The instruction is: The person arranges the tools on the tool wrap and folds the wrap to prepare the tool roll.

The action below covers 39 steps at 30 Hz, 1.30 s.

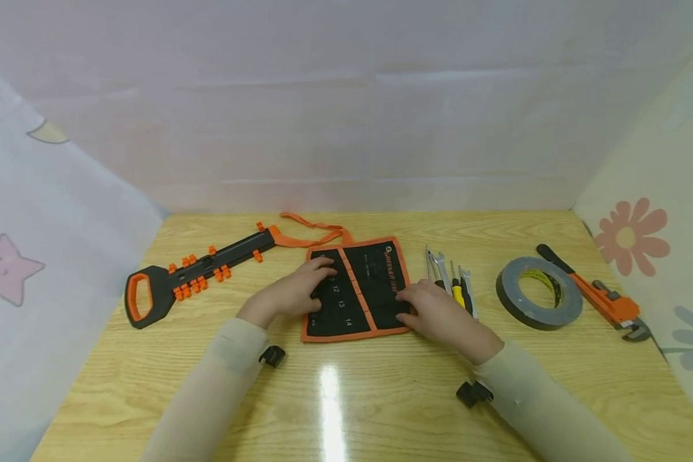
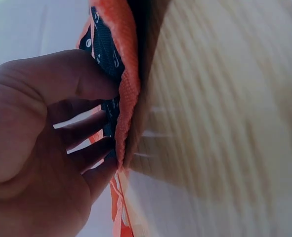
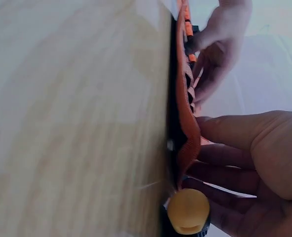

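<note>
A black fabric tool pouch (image 1: 381, 269) with orange edging and printed size numbers lies flat on the table in the head view. My left hand (image 1: 293, 290) rests on its left side, thumb and fingertips touching the fabric. In the left wrist view the thumb (image 2: 86, 79) reaches over the orange edge (image 2: 128, 94). At the pouch's right edge, my right hand (image 1: 439, 311) touches it with thumb and extended fingers. The right wrist view has that thumb (image 3: 229, 129) against the orange edging (image 3: 189, 128), close above a yellow screwdriver end (image 3: 187, 211).
Right of the pouch lie several screwdrivers and wrenches, one with a yellow handle (image 1: 457, 294). Farther right are a grey tape roll (image 1: 511, 298) and an orange pipe wrench (image 1: 603, 301). A black tool holder (image 1: 231, 251) with orange clips lies left; an orange strap (image 1: 317, 224) trails behind the pouch.
</note>
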Each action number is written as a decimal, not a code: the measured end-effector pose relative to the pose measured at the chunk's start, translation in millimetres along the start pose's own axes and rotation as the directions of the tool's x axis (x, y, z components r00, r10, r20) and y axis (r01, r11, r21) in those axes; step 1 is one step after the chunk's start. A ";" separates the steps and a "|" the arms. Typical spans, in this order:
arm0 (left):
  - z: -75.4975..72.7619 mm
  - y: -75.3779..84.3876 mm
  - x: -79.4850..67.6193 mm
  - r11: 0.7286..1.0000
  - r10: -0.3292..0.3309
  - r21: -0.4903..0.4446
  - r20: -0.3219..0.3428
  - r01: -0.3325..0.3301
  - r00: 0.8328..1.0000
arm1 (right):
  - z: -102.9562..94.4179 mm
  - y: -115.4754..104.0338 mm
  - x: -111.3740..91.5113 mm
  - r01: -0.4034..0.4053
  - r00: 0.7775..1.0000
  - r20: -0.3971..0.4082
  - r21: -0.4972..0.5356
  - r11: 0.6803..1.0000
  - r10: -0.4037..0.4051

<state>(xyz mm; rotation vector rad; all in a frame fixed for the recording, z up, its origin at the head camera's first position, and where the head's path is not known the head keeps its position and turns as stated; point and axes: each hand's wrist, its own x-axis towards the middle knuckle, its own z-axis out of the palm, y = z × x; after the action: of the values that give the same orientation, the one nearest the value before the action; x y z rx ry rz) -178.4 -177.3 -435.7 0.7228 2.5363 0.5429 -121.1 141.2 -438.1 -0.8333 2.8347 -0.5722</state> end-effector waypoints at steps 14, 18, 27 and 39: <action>14.5 6.3 -29.5 0.996 0.072 0.058 -0.105 -0.067 0.992 | -3.7 4.7 21.7 -0.078 0.995 0.065 0.110 0.991 0.071; 17.4 12.0 -37.0 0.996 0.064 0.072 -0.097 -0.057 0.993 | -1.3 5.5 27.5 -0.077 0.993 0.094 0.099 0.992 0.067; 25.5 17.5 -40.5 0.996 0.030 0.080 -0.045 -0.026 0.999 | 0.6 2.5 30.6 -0.041 0.989 0.142 0.032 0.999 0.036; 20.6 14.4 -35.2 0.999 0.014 0.042 0.012 -0.014 1.000 | 1.5 0.3 28.6 -0.061 0.987 0.148 -0.022 0.998 0.064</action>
<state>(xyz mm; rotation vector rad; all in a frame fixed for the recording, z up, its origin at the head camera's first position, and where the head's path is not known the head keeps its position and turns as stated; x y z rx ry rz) -135.3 -181.0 -435.0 0.7574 2.5407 0.4900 -144.9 125.4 -440.2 -0.7535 2.7226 -0.4571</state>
